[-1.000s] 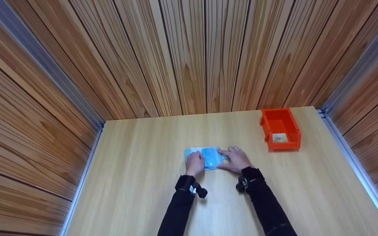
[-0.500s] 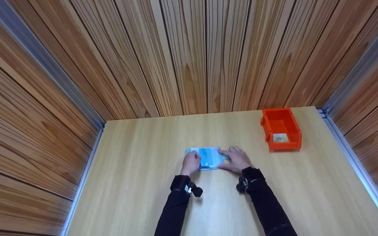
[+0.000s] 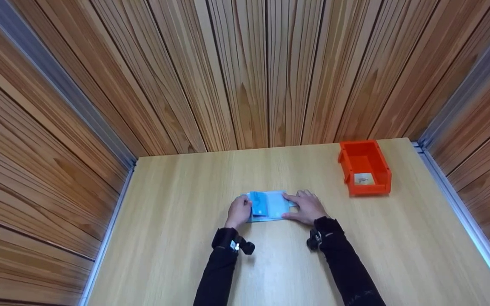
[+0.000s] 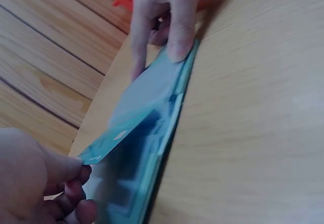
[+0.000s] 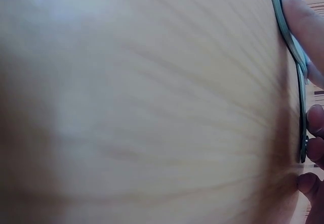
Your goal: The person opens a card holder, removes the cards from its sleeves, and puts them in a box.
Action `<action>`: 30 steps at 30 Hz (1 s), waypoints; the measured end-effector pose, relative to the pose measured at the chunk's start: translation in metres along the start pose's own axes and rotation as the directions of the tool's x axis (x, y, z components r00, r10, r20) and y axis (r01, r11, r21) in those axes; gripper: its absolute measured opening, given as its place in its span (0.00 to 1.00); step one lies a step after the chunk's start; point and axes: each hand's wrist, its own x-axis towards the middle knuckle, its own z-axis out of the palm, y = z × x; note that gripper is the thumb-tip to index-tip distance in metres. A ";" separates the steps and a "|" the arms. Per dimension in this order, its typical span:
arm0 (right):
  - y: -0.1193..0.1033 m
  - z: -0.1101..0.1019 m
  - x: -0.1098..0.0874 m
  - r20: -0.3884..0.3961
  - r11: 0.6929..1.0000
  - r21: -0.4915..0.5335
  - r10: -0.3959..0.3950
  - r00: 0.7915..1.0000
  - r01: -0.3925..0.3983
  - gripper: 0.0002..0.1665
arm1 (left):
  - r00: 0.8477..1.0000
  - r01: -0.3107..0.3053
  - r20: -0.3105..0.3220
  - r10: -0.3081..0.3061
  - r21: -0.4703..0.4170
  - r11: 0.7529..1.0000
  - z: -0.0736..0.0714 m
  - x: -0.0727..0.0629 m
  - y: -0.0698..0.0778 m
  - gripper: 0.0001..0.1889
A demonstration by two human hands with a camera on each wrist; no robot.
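Observation:
A light blue card wallet with clear sleeves (image 3: 277, 205) lies open and flat on the wooden table. Between thumb and fingers, my left hand (image 3: 239, 210) pinches the edge of a blue card (image 4: 114, 139). This card is tilted up from the wallet at the pinched end, while its other end meets the clear sleeve. My right hand (image 3: 306, 207) presses the wallet's right side down, its thumb and index finger extended on it. In the right wrist view only that thumb (image 5: 306, 24), some fingertips and the wallet's edge (image 5: 289, 39) show.
An orange-red plastic bin (image 3: 379, 159) stands at the table's back right, with a pale label (image 3: 363, 179) visible inside. Wood-plank walls (image 3: 245, 76) enclose the back and sides. Grey metal rails (image 3: 462, 208) run along the table's side edges.
My left hand has moved left, and the blue card has shifted left with it across the wallet. My right hand has stayed in place on the wallet.

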 end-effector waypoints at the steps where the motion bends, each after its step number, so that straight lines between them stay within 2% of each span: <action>1: 0.000 0.000 0.000 -0.002 1.000 0.002 -0.002 1.000 0.002 0.48 | 1.000 0.004 -0.004 -0.004 -0.001 1.000 -0.002 0.000 -0.001 0.11; 8: 0.001 -0.001 0.001 -0.001 1.000 -0.014 -0.002 1.000 0.002 0.48 | 0.998 0.061 0.000 -0.061 -0.049 0.997 -0.014 0.001 -0.003 0.09; 14: 0.001 0.000 -0.001 0.006 1.000 -0.004 0.006 1.000 -0.005 0.48 | 0.998 0.051 -0.019 -0.052 -0.043 0.998 -0.013 0.000 -0.006 0.09; 17: 0.001 0.002 -0.004 0.017 1.000 -0.005 0.023 1.000 -0.023 0.49 | 0.999 0.053 -0.008 -0.053 -0.055 0.997 -0.012 -0.001 -0.005 0.09; 23: 0.003 0.003 -0.005 0.000 1.000 -0.015 0.012 1.000 -0.012 0.49 | 0.998 0.069 0.011 -0.068 -0.156 0.985 -0.016 0.002 0.010 0.09; 30: 0.001 0.002 -0.001 -0.005 1.000 -0.029 -0.001 1.000 0.001 0.49 | 1.000 -0.031 -0.010 0.029 -0.227 0.973 -0.020 0.006 0.032 0.08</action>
